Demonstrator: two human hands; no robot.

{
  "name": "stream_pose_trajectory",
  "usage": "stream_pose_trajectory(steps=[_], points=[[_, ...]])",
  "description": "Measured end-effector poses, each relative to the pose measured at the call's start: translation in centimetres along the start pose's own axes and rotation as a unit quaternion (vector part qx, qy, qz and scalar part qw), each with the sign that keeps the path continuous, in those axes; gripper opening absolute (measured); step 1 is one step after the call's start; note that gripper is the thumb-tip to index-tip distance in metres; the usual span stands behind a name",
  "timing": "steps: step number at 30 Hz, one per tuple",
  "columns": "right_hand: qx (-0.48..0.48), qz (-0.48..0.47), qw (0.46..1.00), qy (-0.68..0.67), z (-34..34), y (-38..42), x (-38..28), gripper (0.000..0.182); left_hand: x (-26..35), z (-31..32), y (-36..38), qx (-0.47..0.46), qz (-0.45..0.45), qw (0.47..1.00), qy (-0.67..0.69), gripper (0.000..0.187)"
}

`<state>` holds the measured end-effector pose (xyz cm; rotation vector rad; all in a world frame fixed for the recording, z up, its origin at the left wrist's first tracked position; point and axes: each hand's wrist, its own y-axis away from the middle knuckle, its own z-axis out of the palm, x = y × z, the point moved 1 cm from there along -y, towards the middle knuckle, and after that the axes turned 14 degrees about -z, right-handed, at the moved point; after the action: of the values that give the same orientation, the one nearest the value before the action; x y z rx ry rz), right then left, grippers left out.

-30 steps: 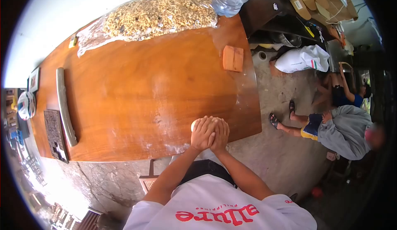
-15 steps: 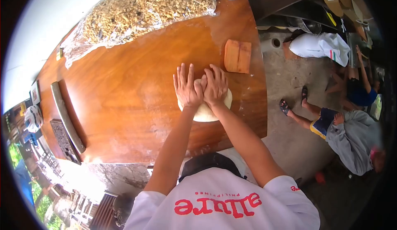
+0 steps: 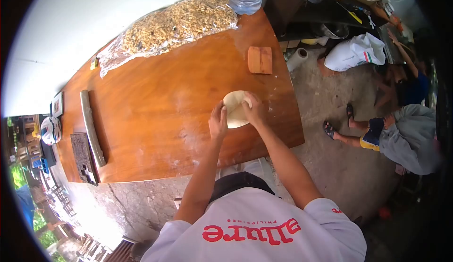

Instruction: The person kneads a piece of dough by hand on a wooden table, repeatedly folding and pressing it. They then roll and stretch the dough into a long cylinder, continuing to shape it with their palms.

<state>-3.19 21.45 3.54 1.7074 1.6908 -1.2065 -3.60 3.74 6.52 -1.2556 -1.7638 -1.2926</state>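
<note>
Pale, soft-looking dough (image 3: 236,113) lies at or just above the varnished wooden table (image 3: 155,101), between the person's two hands, which are apart. The right hand (image 3: 253,110) is clamped on the dough's right edge, thumb over its upper face, probably to grip and turn or fold it. The left hand (image 3: 218,121) curls against the dough's left edge, seemingly to steady it; whether those fingers pinch it, I cannot tell. White powdery smears (image 3: 186,141) to the left of the dough may be flour against sticking. The wooden block (image 3: 260,60) beyond the dough, the grey rod (image 3: 92,127) well to its left and the plastic bag of golden-brown bits (image 3: 177,24) far beyond it to the left all leave working room around the dough, presumably on purpose.

Half a second ago, both hands lay side by side on top of the dough, fingers spread and pointing away from the body, arms stretched out. Now they have parted to its opposite edges, and most of its upper face shows.
</note>
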Motion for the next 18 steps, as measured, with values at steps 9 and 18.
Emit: stream_pose_trajectory(steps=[9,18], points=[[-0.152,-0.201,0.937,0.242,3.1,10.6,-10.2,0.071,-13.7,-9.7,9.7,0.021,-0.143,0.949,0.281,0.043],[-0.408,0.005,0.912,0.032,2.5,-5.8,-5.0,0.041,-13.3,-13.7,8.3,-0.011,-0.104,0.974,0.203,0.031]])
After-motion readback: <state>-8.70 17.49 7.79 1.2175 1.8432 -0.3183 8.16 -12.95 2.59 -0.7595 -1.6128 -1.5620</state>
